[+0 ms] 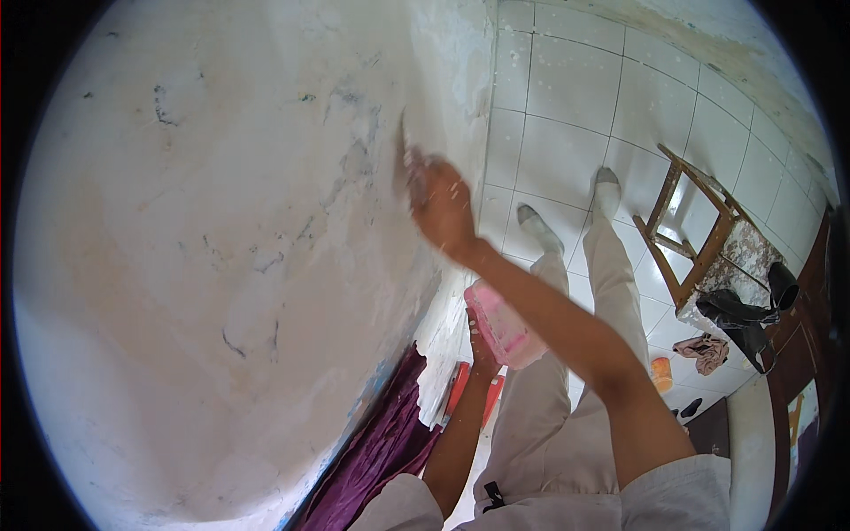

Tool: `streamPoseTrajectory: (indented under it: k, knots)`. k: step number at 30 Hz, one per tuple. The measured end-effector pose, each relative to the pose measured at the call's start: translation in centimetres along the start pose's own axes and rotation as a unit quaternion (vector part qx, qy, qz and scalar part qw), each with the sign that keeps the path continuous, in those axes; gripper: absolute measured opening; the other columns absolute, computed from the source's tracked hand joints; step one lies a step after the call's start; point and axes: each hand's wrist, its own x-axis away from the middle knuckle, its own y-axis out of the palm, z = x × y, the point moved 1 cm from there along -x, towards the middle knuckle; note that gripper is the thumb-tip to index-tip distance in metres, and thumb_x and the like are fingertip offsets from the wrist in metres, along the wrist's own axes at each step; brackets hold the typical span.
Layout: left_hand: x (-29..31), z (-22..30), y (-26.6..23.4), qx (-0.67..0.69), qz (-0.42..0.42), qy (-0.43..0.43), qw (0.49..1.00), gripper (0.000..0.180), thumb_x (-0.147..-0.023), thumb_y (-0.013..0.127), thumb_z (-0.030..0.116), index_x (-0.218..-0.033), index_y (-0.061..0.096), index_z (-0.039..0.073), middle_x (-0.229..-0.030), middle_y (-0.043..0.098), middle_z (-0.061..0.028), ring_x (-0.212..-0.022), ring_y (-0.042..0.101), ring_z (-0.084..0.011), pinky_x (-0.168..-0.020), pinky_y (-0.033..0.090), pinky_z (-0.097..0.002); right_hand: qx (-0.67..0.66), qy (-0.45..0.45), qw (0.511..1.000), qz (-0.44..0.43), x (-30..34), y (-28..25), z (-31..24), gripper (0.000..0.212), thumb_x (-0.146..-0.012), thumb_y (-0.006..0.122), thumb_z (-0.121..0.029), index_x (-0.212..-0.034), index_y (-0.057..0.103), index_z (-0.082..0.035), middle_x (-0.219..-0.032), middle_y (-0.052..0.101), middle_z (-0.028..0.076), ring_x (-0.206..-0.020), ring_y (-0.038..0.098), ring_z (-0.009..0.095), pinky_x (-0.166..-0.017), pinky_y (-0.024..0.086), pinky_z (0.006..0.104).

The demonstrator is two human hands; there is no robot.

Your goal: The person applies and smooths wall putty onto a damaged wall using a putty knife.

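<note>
My right hand (443,208) is raised to the wall (292,203), its fingers closed round a putty knife (406,140). The blade shows nearly edge-on against the plaster and is somewhat blurred. The wall's surface is off-white, with grey smears, cracks and dark chips. Lower down, my left hand (482,354) grips a pink plastic tub (505,329) by its side, close to the wall. Whitish residue coats the tub. My right forearm passes over part of it.
A paint-spattered wooden stool (708,239) lies to the right, with a black bag (739,314) on it. Nearby are a crumpled cloth (702,352) and an orange container (660,373). Purple fabric (381,442) hangs at the wall's lower end. White tiles (575,84) cover the floor.
</note>
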Motion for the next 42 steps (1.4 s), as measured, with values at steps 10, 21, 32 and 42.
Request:
streamPoseTrajectory:
  k: [10, 21, 32, 42]
  knots:
    - [0.0, 0.8, -1.0, -0.008, 0.022, 0.054, 0.998, 0.078, -0.093, 0.038, 0.072, -0.147, 0.038, 0.016, -0.141, 0.049, -0.0087, -0.129, 0.049, -0.0315, -0.105, 0.044, -0.0545, -0.294, 0.098, 0.949, -0.064, 5.2, -8.7, -4.1, 0.036, -0.086, 0.061, -0.003, -0.121, 0.063, -0.001, -0.093, 0.067, 0.015, -0.077, 0.067, 0.028, -0.072, 0.052, 0.0359]
    - [0.9, 1.5, -1.0, 0.022, -0.042, 0.009, 0.999, 0.078, -0.092, 0.04, 0.073, -0.145, 0.039, 0.016, -0.14, 0.05, -0.0101, -0.128, 0.05, -0.0333, -0.104, 0.045, -0.056, -0.108, 0.256, 0.955, -0.105, -12.8, -4.6, -0.9, 0.052, -0.082, 0.071, -0.039, -0.074, 0.063, 0.011, -0.071, 0.064, 0.023, -0.068, 0.064, 0.026, -0.064, 0.051, 0.0394]
    - [1.3, 1.5, 0.5, -0.037, 0.002, 0.054, 0.998, 0.081, -0.091, 0.038, 0.075, -0.146, 0.038, 0.016, -0.141, 0.048, -0.0104, -0.129, 0.049, -0.0345, -0.103, 0.045, -0.0584, -0.171, 0.316, 0.924, -0.129, -7.8, -7.6, 10.5, 0.04, -0.089, 0.063, -0.035, -0.077, 0.07, 0.003, -0.07, 0.073, 0.011, -0.081, 0.071, 0.023, -0.08, 0.055, 0.0369]
    - [1.3, 1.4, 0.0, 0.017, -0.047, 0.006, 0.999, 0.078, -0.091, 0.043, 0.073, -0.145, 0.04, 0.016, -0.14, 0.049, -0.0096, -0.128, 0.05, -0.0348, -0.103, 0.045, -0.0582, -0.081, 0.216, 0.965, -0.127, -11.9, -2.1, -0.2, 0.051, -0.078, 0.067, -0.045, -0.075, 0.068, 0.006, -0.081, 0.069, 0.026, -0.086, 0.067, 0.041, -0.092, 0.049, 0.044]
